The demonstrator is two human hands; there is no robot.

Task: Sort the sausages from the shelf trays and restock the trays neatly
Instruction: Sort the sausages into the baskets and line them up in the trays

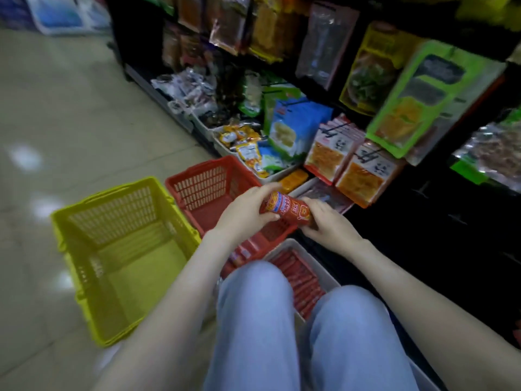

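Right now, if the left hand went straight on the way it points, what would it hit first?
The left hand holds the sausage pack; carried straight on, it would probably meet the orange packets on the shelf first, though depth is unclear.

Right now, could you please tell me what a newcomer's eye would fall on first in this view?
First, the red-orange printed sausage pack, gripped at either end by the left hand and right hand in mid-frame. Next, the bright yellow slatted plastic basket on the floor at left, with the red slatted plastic basket beside it toward the shelf. Between the knees lies a white plastic tray of red stick sausages.
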